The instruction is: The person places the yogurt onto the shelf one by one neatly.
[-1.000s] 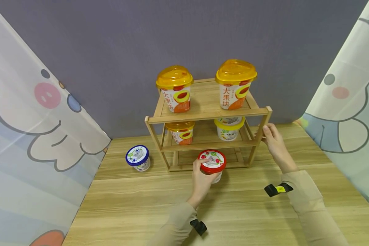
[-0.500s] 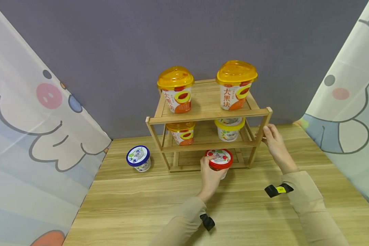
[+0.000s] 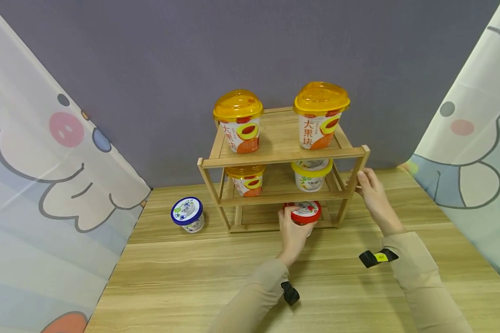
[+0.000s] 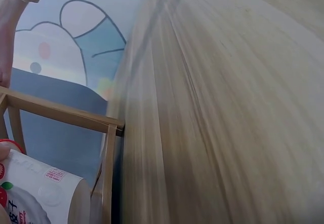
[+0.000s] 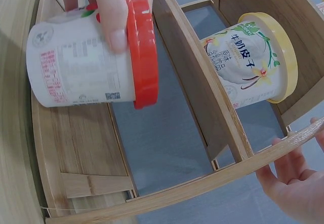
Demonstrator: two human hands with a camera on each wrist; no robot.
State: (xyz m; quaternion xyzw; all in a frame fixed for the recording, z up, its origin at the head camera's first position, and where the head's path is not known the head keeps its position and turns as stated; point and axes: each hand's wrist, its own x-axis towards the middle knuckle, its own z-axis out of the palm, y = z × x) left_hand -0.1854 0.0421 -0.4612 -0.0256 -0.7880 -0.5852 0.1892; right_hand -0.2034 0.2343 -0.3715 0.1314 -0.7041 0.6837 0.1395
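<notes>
My left hand (image 3: pixel 291 236) grips a white tub with a red lid (image 3: pixel 309 212) by its side, at the front opening of the lowest shelf of a wooden rack (image 3: pixel 283 156). In the right wrist view the tub (image 5: pixel 83 64) lies level with that shelf, with fingers wrapped over it near the lid. The left wrist view catches only part of the tub (image 4: pixel 48 188). My right hand (image 3: pixel 374 201) holds the rack's right front post, thumb and fingers on either side of it. Part of the right fingers is hidden behind the post.
Two peach cups with orange domed lids (image 3: pixel 238 121) stand on the top shelf. A third peach cup (image 3: pixel 247 181) and a yellow-lidded tub (image 3: pixel 310 178) occupy the middle shelf. Left of the rack, a blue-lidded tub (image 3: pixel 188 214) sits on the wooden table (image 3: pixel 171 282).
My left hand has carried the red-lidded tub rightward and inward, from in front of the rack to the lowest shelf's opening. The right hand keeps its hold on the post.
</notes>
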